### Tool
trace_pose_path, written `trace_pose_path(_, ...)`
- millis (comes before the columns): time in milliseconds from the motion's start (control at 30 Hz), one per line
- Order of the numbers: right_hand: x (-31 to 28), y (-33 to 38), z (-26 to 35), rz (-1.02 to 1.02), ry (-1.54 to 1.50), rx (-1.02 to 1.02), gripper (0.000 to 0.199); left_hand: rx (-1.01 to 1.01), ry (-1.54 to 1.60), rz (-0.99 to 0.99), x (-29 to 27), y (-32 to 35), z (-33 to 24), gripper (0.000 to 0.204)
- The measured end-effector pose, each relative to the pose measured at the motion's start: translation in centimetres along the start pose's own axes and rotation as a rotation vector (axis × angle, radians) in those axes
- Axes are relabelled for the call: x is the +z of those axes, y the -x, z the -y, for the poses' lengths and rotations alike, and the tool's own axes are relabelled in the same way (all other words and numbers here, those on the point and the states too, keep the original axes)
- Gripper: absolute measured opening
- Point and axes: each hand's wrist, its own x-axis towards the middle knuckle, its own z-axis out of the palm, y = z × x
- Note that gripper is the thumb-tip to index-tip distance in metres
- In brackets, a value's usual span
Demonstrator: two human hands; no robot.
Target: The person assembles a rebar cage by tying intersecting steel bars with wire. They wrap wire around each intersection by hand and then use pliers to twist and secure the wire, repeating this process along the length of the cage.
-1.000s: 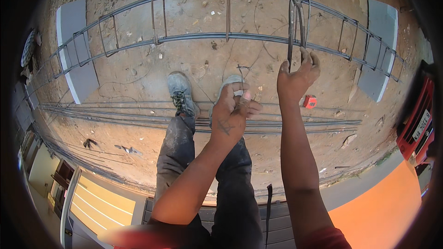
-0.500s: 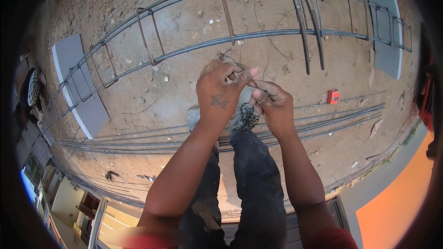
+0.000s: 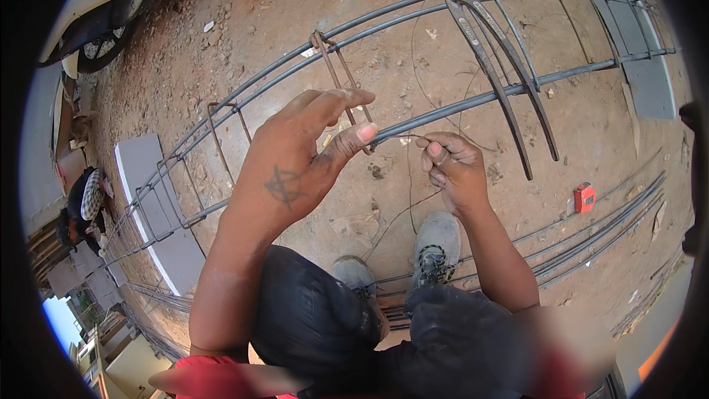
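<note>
A rebar cage (image 3: 436, 113) of long steel bars with square stirrups runs across in front of me. My left hand (image 3: 299, 151) is over the cage beside a rusty stirrup (image 3: 336, 66), its thumb and forefinger apart and its thumb tip by the lower bars. Its other fingers are partly hidden. My right hand (image 3: 456, 166), closed in a pinch, holds a thin tie wire (image 3: 408, 136) that reaches left toward the stirrup's lower corner. End-cutting nippers (image 3: 491, 52) with long dark handles rest across the cage to the right of my hands.
Grey boards (image 3: 159, 199) lie under the cage at left and at far right (image 3: 646, 89). A red tape measure (image 3: 584, 197) lies on the dirt near loose bars (image 3: 605, 233). A motorcycle (image 3: 96, 15) stands at upper left; another person (image 3: 85, 207) bends down at far left.
I have come down closer to the cage. My hands, close together before, are apart; the left has moved to the stirrup, while the right keeps the wire. The motorcycle has come into view.
</note>
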Motion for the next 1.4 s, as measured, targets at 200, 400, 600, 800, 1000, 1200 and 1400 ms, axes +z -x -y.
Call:
trace_pose_path(200, -0.6, 2.5, 0.7, -0.144, 0.064, 0.003, 0.022, -0.214, 0.377, 0.003, 1.2, 0.0, 0.9, 0.035)
trace_pose_path(400, 1.2, 0.8, -0.6, -0.114, -0.059, -0.07, 0.025, -0.192, 0.461, -0.123, 2.8, 0.9, 2.0, 0.031)
trace_pose_path(600, 0.0, 2.3, 0.0, -0.22, 0.027, -0.035, 0.024, -0.182, 0.366, -0.098, 2.7, 1.9, 1.6, 0.043)
trace_pose_path(800, -0.3, 1.6, 2.3, -0.033, 0.094, -0.029, 0.03, 0.087, 0.076, -0.288, 5.5, 2.1, 2.9, 0.045)
trace_pose_path(1000, 2.4, 0.1, -0.9, 0.291, -0.309, 0.14, 0.024, 0.251, 0.128, -0.503, 7.5, 3.1, 4.2, 0.043)
trace_pose_path(1200, 3.7, -0.6, -3.1, 0.293, -0.424, 0.052, 0.012, 0.177, 0.315, -0.405, 5.7, 2.9, 3.5, 0.045)
trace_pose_path(1400, 4.0, -2.0, -1.5, 0.326, -0.173, -0.094, 0.023, 0.05, 0.459, -0.197, 3.9, 1.5, 4.1, 0.042)
